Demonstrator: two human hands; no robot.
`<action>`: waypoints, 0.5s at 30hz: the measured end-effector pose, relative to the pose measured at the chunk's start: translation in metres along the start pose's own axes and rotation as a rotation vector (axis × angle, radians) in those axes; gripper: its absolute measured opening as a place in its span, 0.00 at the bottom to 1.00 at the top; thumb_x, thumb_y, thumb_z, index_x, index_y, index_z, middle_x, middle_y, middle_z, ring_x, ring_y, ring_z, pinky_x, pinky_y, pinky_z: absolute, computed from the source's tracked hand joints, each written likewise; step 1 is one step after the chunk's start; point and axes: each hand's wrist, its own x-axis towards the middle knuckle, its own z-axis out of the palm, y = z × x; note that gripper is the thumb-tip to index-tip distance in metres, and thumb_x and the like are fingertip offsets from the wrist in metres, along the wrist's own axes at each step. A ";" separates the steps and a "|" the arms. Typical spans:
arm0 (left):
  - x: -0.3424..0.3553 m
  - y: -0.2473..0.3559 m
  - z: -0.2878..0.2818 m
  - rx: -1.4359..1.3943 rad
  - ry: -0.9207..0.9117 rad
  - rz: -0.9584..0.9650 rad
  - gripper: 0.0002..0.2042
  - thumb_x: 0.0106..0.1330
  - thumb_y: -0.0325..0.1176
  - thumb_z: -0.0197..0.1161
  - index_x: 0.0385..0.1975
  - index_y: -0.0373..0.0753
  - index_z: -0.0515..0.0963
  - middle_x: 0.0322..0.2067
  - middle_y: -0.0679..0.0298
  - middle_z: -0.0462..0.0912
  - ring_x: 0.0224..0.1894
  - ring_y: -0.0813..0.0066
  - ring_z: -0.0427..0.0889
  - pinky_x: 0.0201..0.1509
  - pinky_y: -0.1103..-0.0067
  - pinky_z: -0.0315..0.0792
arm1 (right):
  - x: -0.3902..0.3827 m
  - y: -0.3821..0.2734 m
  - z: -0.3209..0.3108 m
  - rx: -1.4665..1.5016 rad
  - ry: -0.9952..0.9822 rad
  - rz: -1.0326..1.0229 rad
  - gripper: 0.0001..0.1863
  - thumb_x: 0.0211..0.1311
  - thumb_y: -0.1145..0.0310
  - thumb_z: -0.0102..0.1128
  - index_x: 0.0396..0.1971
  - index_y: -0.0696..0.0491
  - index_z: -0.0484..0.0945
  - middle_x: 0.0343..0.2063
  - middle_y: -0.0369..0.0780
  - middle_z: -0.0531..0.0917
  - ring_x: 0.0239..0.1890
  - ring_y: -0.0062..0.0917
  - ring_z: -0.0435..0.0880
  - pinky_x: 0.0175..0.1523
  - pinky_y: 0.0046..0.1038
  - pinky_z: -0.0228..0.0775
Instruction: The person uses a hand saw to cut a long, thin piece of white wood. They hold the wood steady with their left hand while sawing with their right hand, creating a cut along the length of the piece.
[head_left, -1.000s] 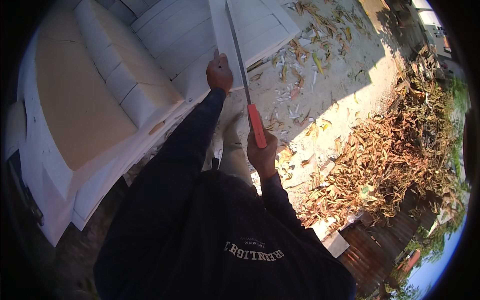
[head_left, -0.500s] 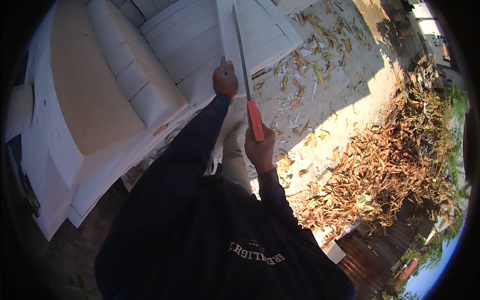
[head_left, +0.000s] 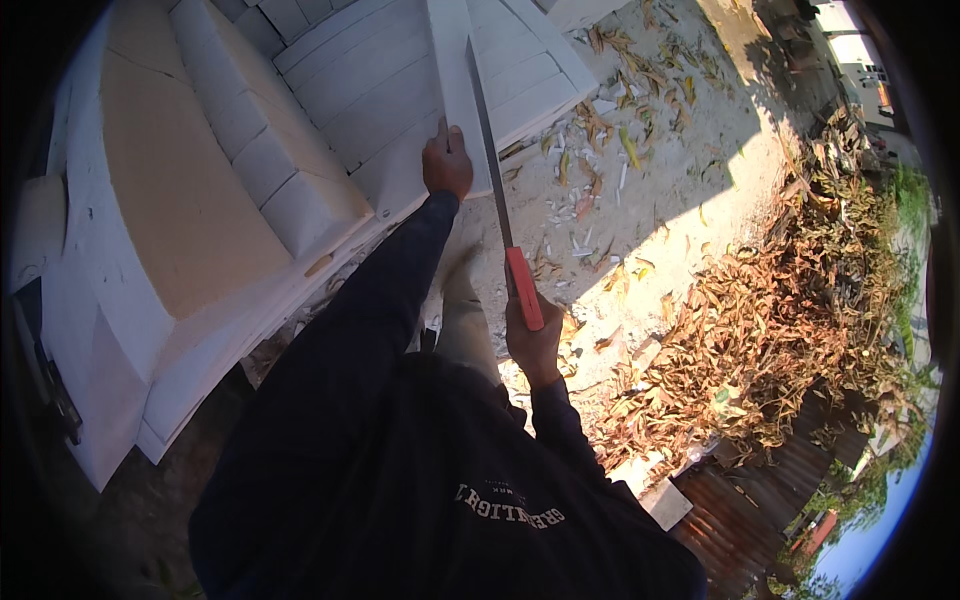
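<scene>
My right hand point(head_left: 533, 338) is wrapped round the red handle of a hand saw point(head_left: 525, 289). The saw's long thin blade reaches forward along the right edge of a narrow white board point(head_left: 462, 105). On the board's left edge, near its closer end, my left hand point(head_left: 447, 167) is closed, with its fingertips pointing away from me. Its palm side is hidden. Underneath the narrow board lie wider white panels point(head_left: 385, 95) with parallel seams.
White and tan blocks point(head_left: 190, 190) stand stacked at my left. White offcuts and leaves lie on the sandy ground point(head_left: 650, 190). At the right is a big heap of dry brown leaves point(head_left: 760, 330), beside rusty corrugated sheets point(head_left: 725, 515).
My right hand has drawn the saw back toward my body and slightly right. My left hand remains at the board's edge.
</scene>
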 end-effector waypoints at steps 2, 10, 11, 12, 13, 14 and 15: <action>0.002 -0.004 0.000 0.039 0.025 0.023 0.25 0.78 0.43 0.52 0.63 0.30 0.75 0.30 0.42 0.80 0.36 0.44 0.80 0.44 0.58 0.73 | 0.010 0.000 0.004 0.009 -0.011 -0.037 0.10 0.64 0.74 0.57 0.24 0.62 0.74 0.15 0.46 0.73 0.19 0.23 0.73 0.26 0.35 0.64; 0.000 -0.006 0.001 -0.028 0.043 0.058 0.24 0.78 0.43 0.53 0.64 0.31 0.75 0.29 0.44 0.80 0.34 0.44 0.80 0.43 0.58 0.73 | -0.013 0.011 0.009 0.051 0.086 -0.047 0.10 0.64 0.74 0.57 0.25 0.63 0.75 0.15 0.48 0.74 0.19 0.25 0.77 0.27 0.36 0.65; 0.001 -0.008 0.002 -0.024 0.040 0.055 0.24 0.78 0.43 0.53 0.64 0.31 0.75 0.29 0.44 0.80 0.34 0.44 0.80 0.43 0.59 0.73 | -0.018 0.014 0.011 0.061 0.092 -0.059 0.10 0.64 0.74 0.58 0.25 0.63 0.75 0.15 0.48 0.74 0.19 0.26 0.77 0.27 0.36 0.66; 0.002 -0.009 0.003 -0.020 0.039 0.051 0.24 0.78 0.43 0.53 0.64 0.32 0.75 0.29 0.44 0.80 0.35 0.44 0.80 0.43 0.59 0.73 | -0.016 0.018 0.012 0.071 0.095 -0.085 0.10 0.65 0.73 0.58 0.25 0.63 0.75 0.15 0.48 0.74 0.19 0.27 0.77 0.27 0.36 0.66; -0.003 -0.011 0.003 -0.007 0.017 0.034 0.24 0.78 0.43 0.53 0.64 0.31 0.75 0.29 0.44 0.80 0.35 0.45 0.80 0.43 0.59 0.73 | -0.002 0.020 0.015 0.053 0.055 -0.080 0.10 0.65 0.73 0.58 0.26 0.63 0.75 0.15 0.48 0.74 0.19 0.27 0.78 0.27 0.36 0.66; -0.002 -0.008 0.003 0.003 0.007 0.025 0.24 0.78 0.43 0.52 0.64 0.31 0.75 0.29 0.44 0.80 0.36 0.45 0.80 0.44 0.59 0.73 | 0.014 0.020 0.018 0.017 0.031 -0.069 0.09 0.65 0.74 0.57 0.25 0.63 0.75 0.15 0.48 0.74 0.19 0.28 0.78 0.27 0.37 0.66; 0.001 -0.001 0.004 0.009 0.001 0.021 0.24 0.78 0.43 0.52 0.64 0.31 0.75 0.30 0.44 0.80 0.36 0.45 0.81 0.44 0.60 0.73 | 0.030 0.019 0.020 -0.019 0.009 -0.058 0.09 0.64 0.74 0.57 0.25 0.63 0.75 0.15 0.48 0.74 0.19 0.29 0.78 0.27 0.37 0.66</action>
